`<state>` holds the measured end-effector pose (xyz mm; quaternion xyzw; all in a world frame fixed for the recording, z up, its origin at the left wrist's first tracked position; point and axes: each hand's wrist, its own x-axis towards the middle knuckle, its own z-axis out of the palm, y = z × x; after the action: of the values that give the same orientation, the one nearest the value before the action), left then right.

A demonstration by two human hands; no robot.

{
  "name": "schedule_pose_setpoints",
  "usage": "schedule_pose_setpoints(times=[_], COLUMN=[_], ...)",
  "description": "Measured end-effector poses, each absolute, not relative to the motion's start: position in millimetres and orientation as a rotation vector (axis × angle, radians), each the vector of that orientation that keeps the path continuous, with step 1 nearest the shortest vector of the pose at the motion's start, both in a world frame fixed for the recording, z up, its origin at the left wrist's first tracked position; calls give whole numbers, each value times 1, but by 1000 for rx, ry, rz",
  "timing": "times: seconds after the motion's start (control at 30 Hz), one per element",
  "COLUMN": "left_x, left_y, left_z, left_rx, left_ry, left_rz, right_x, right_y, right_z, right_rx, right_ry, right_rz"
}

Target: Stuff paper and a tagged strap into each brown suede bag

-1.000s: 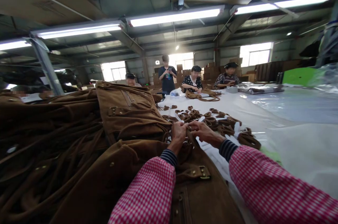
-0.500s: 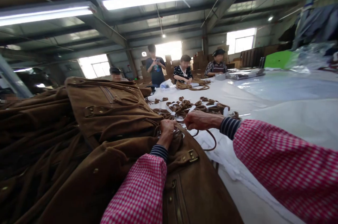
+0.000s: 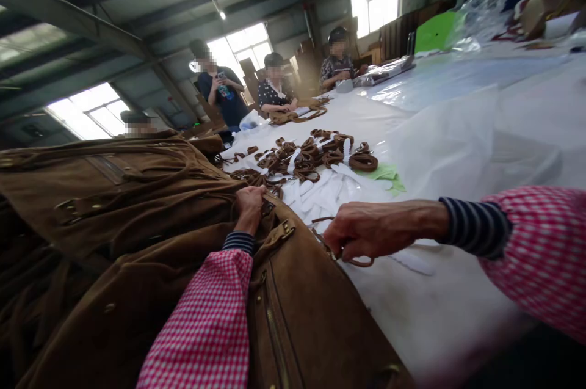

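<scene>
A large brown bag [image 3: 311, 279] with zips and brass buckles lies beneath my left arm, on top of other brown bags. My left hand [image 3: 249, 201] is closed on the bag's upper edge near a buckle tab. Just beyond the bag's right edge, my right hand [image 3: 361, 233] is closed around a thin brown strap [image 3: 364, 262]; a loop and an end of it stick out of the fist. Past both hands, bundled brown straps [image 3: 297, 160] with white bands lie beside a heap of loose white strips [image 3: 320, 193].
The white-covered table [image 3: 458, 291] stretches to the right, with clear plastic sheeting [image 3: 458, 83] and a green scrap [image 3: 387, 175]. Two people sit at the far side near a brown bag [image 3: 300, 114]; another stands holding a phone. One more head shows behind the bags.
The view has turned right and down. My right hand has moved away from my left, toward me, along the bag's right edge, still closed. My left hand stays on the bag.
</scene>
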<state>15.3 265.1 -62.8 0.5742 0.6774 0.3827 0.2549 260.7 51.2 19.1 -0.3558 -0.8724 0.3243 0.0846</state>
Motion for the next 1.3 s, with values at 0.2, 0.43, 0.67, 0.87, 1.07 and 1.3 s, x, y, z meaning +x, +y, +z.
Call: schedule_pose_setpoints(times=[0.2,0.43,0.67,0.87,1.07,1.3], left_x=[14,22,3,1,1,4], left_y=[228,76,46,48,44,42], left_z=[-20,34,-16,-22,-16,-12], left_rx=[1955,3082,3010,2891,2835,2843], left_ry=[1778,891,1025,1140,1158,1135], left_rz=[1113,625,196,155,92,169], right_x=[268,266,262,259,256,262], right_y=[38,9,-17,-8,-2,-21], right_z=[-3,-23,-35,-34,-25,-29], right_rx=[-1093,-1160,-1332,-1494,-1478,-1406], right_ry=[-2481,-2433,-2440,-2372,-2489,-2448], right_rz=[680,516,349,462,384,65])
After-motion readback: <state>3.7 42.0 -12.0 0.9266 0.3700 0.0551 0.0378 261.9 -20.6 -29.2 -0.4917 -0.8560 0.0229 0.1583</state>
